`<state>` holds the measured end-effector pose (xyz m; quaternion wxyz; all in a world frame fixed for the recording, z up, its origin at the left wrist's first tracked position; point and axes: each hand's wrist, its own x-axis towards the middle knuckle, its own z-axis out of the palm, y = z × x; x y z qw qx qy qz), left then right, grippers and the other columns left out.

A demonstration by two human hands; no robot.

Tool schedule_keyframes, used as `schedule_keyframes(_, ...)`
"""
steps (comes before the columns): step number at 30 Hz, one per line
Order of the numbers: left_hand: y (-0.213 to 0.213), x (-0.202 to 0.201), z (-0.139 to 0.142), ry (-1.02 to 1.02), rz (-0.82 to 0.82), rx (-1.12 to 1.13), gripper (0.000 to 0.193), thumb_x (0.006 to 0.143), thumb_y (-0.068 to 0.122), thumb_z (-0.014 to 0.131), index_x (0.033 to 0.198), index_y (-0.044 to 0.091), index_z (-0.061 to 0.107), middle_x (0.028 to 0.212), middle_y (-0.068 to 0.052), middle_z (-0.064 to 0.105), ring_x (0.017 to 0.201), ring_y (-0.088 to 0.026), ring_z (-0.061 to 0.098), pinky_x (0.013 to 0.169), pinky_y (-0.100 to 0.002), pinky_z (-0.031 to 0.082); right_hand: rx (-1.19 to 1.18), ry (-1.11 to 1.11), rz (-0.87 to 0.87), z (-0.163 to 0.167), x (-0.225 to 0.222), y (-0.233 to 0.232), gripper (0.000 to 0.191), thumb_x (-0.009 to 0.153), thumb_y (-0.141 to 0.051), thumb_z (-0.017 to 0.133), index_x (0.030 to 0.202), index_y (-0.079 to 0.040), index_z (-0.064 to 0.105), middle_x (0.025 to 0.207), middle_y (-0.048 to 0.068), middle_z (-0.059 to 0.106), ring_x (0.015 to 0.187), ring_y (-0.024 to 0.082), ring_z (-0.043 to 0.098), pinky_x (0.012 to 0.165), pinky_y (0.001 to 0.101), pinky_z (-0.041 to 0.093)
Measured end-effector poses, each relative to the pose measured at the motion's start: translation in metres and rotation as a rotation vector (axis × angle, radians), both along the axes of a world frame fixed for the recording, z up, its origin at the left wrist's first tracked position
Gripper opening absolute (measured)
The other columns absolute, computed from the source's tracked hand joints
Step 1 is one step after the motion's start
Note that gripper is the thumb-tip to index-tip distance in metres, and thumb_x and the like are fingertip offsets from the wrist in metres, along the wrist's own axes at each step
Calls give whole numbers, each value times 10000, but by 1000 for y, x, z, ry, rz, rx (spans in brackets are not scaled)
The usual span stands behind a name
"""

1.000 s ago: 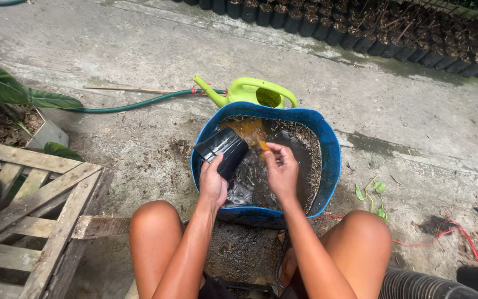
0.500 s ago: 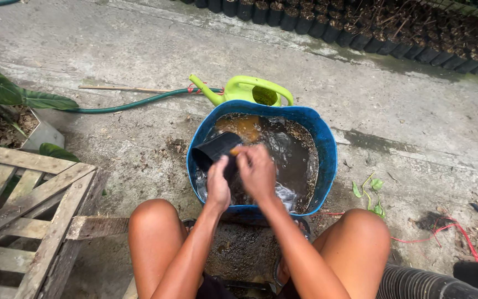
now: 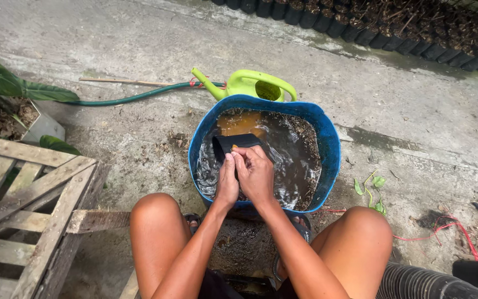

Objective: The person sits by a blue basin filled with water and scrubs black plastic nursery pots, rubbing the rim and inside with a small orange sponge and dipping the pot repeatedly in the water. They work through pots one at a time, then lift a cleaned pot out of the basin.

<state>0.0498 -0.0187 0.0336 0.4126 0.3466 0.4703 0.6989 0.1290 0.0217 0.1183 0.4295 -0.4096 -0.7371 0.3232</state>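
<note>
both hands grip a black plastic pot (image 3: 237, 143) over the blue tub (image 3: 330, 149) of muddy water, left hand (image 3: 227, 180) and right hand (image 3: 256, 173) closed on its rim. rinsing looks underway; next calls for dunking it deeper.

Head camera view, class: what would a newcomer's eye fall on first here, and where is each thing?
First comes the blue tub of muddy brown water at the centre, just ahead of the person's bare knees. Over it the left hand and right hand together grip a small black pot at the water's surface. Behind the tub stands a bright green watering can, with a green hose trailing left across the concrete.
</note>
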Motion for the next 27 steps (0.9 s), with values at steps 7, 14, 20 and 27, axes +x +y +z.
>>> schedule_keyframes(7, -18, 8, 14, 341, -40, -272, 479, 1046, 389, 488, 1365, 49, 598, 897, -129, 722, 795, -160, 644, 747, -339, 532, 89, -104, -137, 6, 10, 33, 145, 933, -171, 729, 954, -39, 784, 844, 117, 711, 694, 209, 700, 628, 337, 545)
schedule_keyframes(14, -18, -1, 26, 433, -30, -160, 355, 910, 101, 657, 1250, 11, 603, 770, -84, 677, 673, -109, 609, 618, -327, 526, 81, -66, 52, 4, 14, 18, 162, 943, -176, 723, 981, -33, 789, 834, 133, 707, 725, 261, 699, 661, 361, 539)
schedule_keyframes(20, -20, -4, 27, 447, -30, -206, 419, 854, 74, 653, 1268, 22, 610, 740, -65, 670, 645, -88, 596, 585, -304, 511, 37, -153, 69, 17, 14, 33, 173, 938, -172, 709, 1019, -37, 780, 897, 125, 714, 740, 255, 719, 674, 352, 552)
schedule_keyframes(27, -22, -7, 30, 399, 26, -74, 295, 940, 99, 668, 1223, 24, 626, 828, -81, 676, 751, -82, 579, 653, -298, 513, -2, -140, 48, 8, 20, -7, 172, 919, -184, 702, 983, -42, 774, 893, 117, 724, 686, 265, 703, 632, 350, 538)
